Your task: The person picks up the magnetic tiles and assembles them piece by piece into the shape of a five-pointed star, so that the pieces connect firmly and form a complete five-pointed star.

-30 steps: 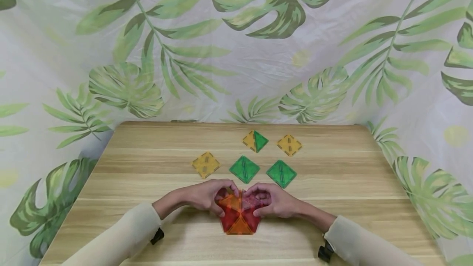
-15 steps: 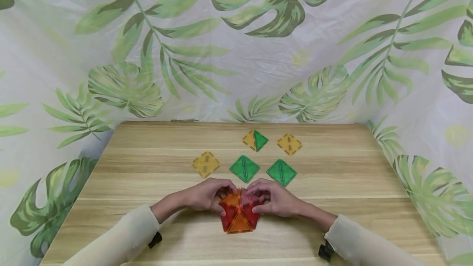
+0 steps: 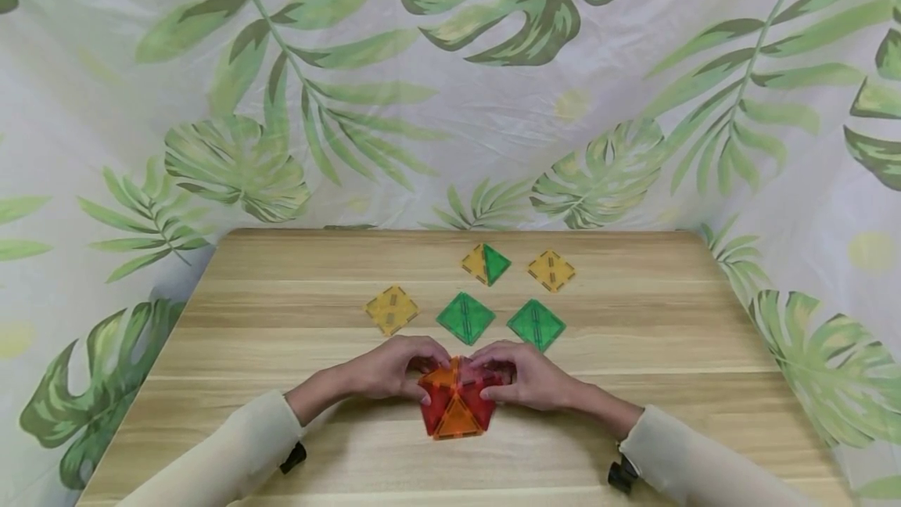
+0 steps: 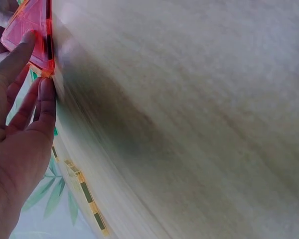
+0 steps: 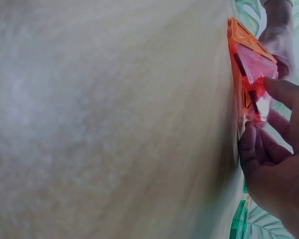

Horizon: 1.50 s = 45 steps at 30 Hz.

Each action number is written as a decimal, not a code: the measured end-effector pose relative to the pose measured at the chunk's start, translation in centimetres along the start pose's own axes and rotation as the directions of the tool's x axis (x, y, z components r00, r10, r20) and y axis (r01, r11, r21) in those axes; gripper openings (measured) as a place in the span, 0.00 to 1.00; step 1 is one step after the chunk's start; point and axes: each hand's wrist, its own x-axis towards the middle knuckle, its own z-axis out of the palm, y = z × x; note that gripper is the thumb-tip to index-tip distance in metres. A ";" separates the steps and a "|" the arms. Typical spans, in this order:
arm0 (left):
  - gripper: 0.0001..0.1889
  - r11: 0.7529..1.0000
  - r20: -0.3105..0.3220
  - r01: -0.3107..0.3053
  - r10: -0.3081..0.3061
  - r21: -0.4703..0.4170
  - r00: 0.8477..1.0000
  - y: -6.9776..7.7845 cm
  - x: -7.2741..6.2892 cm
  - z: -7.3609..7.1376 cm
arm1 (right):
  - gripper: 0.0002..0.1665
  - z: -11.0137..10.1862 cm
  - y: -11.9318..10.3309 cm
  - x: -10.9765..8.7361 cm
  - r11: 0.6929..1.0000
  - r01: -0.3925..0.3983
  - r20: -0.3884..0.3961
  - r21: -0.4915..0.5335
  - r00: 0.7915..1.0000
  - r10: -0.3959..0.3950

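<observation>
A low pyramid-like shape of see-through red and orange magnetic tiles (image 3: 458, 417) stands on the wooden table, close to the front. My left hand (image 3: 394, 368) holds its left side, with the thumb on a red tile (image 4: 39, 37) and the other fingers curled behind. On the opposite side my right hand (image 3: 529, 375) grips in the same way, its thumb against a red tile (image 5: 254, 62). Both sets of fingertips meet near the back top edge, where they partly hide the rear tiles. An orange triangle tile (image 3: 460, 418) faces the front.
Behind the hands lie two green diamonds of paired tiles, one left (image 3: 465, 318) and one right (image 3: 536, 325). A yellow diamond (image 3: 391, 310) lies left of them. Farther back are a yellow-and-green diamond (image 3: 486, 264) and another yellow diamond (image 3: 552, 270). A leaf-patterned cloth (image 3: 394, 147) hangs behind the table.
Both hands keep their hold on the tile shape, which has shifted very slightly and tilts a little differently. The whole head view has moved up slightly. The other tiles lie as before.
</observation>
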 end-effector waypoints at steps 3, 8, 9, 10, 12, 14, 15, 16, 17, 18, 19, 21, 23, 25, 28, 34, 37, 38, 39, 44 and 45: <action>0.22 1.000 -0.009 0.003 -0.003 0.011 1.000 0.0 0.1 -0.1 | 0.24 0.0 -0.1 0.0 0.998 0.020 -0.007 -0.057 1.000 -0.021; 0.22 1.000 -0.001 0.012 -0.012 0.027 1.000 0.2 0.0 -0.1 | 0.25 0.3 -0.3 -0.1 0.996 0.041 -0.012 -0.085 0.999 -0.042; 0.23 1.000 0.005 0.016 -0.016 0.025 1.000 0.3 0.0 -0.1 | 0.25 0.4 -0.4 -0.2 0.996 0.036 -0.012 -0.078 0.999 -0.037; 0.24 0.999 0.012 0.021 -0.021 0.026 1.000 0.3 0.0 -0.1 | 0.27 0.5 -0.5 -0.2 0.997 0.031 -0.012 -0.076 0.999 -0.032; 0.29 0.999 0.029 0.019 -0.021 0.045 0.999 0.4 -0.1 0.0 | 0.29 0.7 -0.6 -0.4 0.997 0.022 -0.013 -0.079 1.000 -0.023; 0.33 0.996 0.044 0.005 -0.010 0.093 0.999 0.4 -0.1 0.1 | 0.32 0.9 -0.9 -0.5 0.995 0.015 -0.019 -0.103 1.000 -0.017; 0.35 0.993 0.050 0.009 -0.015 0.116 0.999 0.4 -0.1 0.1 | 0.33 1.0 -1.0 -0.5 0.993 0.012 -0.022 -0.115 1.000 -0.015; 0.36 0.990 0.053 0.007 -0.014 0.139 0.999 0.4 -0.1 0.2 | 0.33 1.1 -1.1 -0.6 0.992 0.010 -0.027 -0.129 1.000 -0.014; 0.37 0.987 0.052 0.004 -0.013 0.160 0.999 0.4 -0.1 0.3 | 0.33 1.2 -1.1 -0.6 0.990 0.007 -0.032 -0.137 0.999 -0.012; 0.37 0.985 0.052 0.006 -0.016 0.175 0.999 0.4 -0.2 0.3 | 0.33 1.3 -1.2 -0.6 0.990 0.004 -0.037 -0.143 0.999 -0.009; 0.37 0.983 0.049 0.009 -0.018 0.185 0.999 0.4 -0.2 0.4 | 0.34 1.4 -1.3 -0.6 0.989 0.000 -0.042 -0.147 0.999 -0.006; 0.37 0.983 0.045 0.020 -0.029 0.183 0.999 0.5 -0.2 0.4 | 0.33 1.5 -1.2 -0.6 0.988 -0.003 -0.046 -0.151 0.999 -0.004; 0.37 0.984 0.042 0.017 -0.025 0.176 0.999 0.5 -0.2 0.4 | 0.32 1.5 -1.2 -0.6 0.988 -0.008 -0.046 -0.152 0.999 0.001; 0.36 0.988 0.043 0.015 -0.022 0.154 0.999 0.6 -0.3 0.3 | 0.31 1.4 -1.2 -0.5 0.988 -0.012 -0.046 -0.156 0.999 0.004; 0.35 0.992 0.023 0.011 -0.014 0.125 1.000 0.5 -0.6 0.0 | 0.30 1.0 -1.3 0.1 0.987 -0.005 -0.057 -0.160 0.998 -0.004; 0.32 0.993 -0.117 0.008 0.005 0.116 0.993 -0.3 -1.8 -1.7 | 0.31 -0.2 -1.2 2.7 0.984 0.007 -0.081 -0.175 0.996 -0.022; 0.30 0.992 -0.207 0.023 0.004 0.127 0.978 -0.9 -2.6 -2.9 | 0.31 -0.7 -1.1 4.4 0.985 -0.017 -0.069 -0.170 0.998 0.005; 0.29 0.991 -0.237 0.031 0.001 0.131 0.972 -1.2 -2.9 -3.3 | 0.31 -0.8 -1.1 5.1 0.985 -0.029 -0.064 -0.168 0.998 0.019; 0.28 0.990 -0.267 0.038 -0.001 0.134 0.964 -1.5 -3.2 -3.6 | 0.32 -0.9 -1.1 5.7 0.985 -0.043 -0.057 -0.165 0.998 0.033; 0.26 0.985 -0.432 0.103 -0.032 0.141 0.901 -3.0 -4.4 -5.4 | 0.34 -0.9 -0.8 8.8 0.988 -0.097 -0.045 -0.118 0.995 0.092; 0.27 0.982 -0.461 0.127 -0.048 0.141 0.886 -3.2 -4.6 -5.6 | 0.34 -0.8 -0.7 9.4 0.989 -0.102 -0.046 -0.104 0.994 0.097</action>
